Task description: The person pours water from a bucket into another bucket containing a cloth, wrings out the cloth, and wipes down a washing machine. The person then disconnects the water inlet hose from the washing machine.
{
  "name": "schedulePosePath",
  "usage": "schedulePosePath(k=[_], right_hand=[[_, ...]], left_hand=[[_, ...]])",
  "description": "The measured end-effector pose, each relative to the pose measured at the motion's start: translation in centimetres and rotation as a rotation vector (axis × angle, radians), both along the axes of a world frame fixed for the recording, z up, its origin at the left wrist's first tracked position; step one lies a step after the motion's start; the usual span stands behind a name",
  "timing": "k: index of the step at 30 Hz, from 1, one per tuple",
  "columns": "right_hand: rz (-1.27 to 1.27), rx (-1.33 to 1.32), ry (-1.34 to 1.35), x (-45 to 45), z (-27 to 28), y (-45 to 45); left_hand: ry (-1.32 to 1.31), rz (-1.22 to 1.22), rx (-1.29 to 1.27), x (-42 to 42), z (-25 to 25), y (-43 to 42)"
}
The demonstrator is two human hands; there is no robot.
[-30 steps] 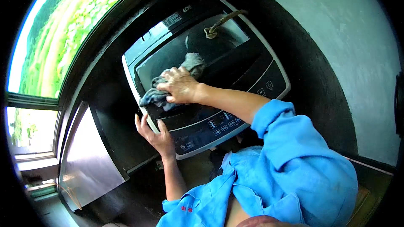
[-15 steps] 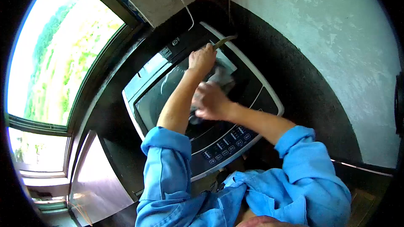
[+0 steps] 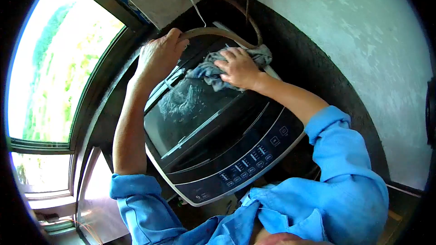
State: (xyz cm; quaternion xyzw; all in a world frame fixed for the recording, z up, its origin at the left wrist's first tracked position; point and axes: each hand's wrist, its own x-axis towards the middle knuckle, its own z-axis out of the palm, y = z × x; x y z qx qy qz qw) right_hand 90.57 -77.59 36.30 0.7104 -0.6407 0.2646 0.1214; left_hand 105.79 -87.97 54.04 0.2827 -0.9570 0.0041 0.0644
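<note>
Under my right hand (image 3: pixel 240 69) a crumpled grey-blue cloth (image 3: pixel 210 71) is pressed on the back right part of a black washing machine lid (image 3: pixel 181 109); my fingers are bent over the cloth. My left hand (image 3: pixel 161 54) is closed round the end of a brown hose (image 3: pixel 218 31), above the machine's back left corner. The hose arches to the right behind the cloth. Whitish wet-looking smears show on the lid's window. The control panel (image 3: pixel 245 165) with its buttons lies along the machine's front.
A window (image 3: pixel 68 72) with a dark frame is on the left. Below it stands a pale, shiny panel (image 3: pixel 102 199). A thin white cord (image 3: pixel 193 2) hangs behind the machine. The grey wall (image 3: pixel 340 41) with its black lower part rises at the right.
My left hand first left the machine's left edge, took the hose and has drawn it to the back left. My right hand has moved the cloth toward the back right.
</note>
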Motion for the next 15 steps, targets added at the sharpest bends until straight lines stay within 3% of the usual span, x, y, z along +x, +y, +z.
schedulePosePath(k=[3, 9, 11, 15], right_hand=[[-0.028, -0.045, 0.017, 2.7, -0.3, -2.6], [0.225, -0.038, -0.125, 8.3, -1.7, -9.4], [0.327, 0.194, -0.376, 8.2, -1.3, -11.6], [0.188, 0.087, -0.294, 4.9, 0.1, -13.3]], left_hand=[[0.148, -0.041, 0.084, 0.1, -2.2, -0.8], [0.025, -0.048, 0.001, -3.5, -6.6, -0.7], [0.008, -0.048, -0.02, -4.2, -7.5, -1.4], [0.031, -0.091, -0.143, -5.6, -6.6, -2.5]])
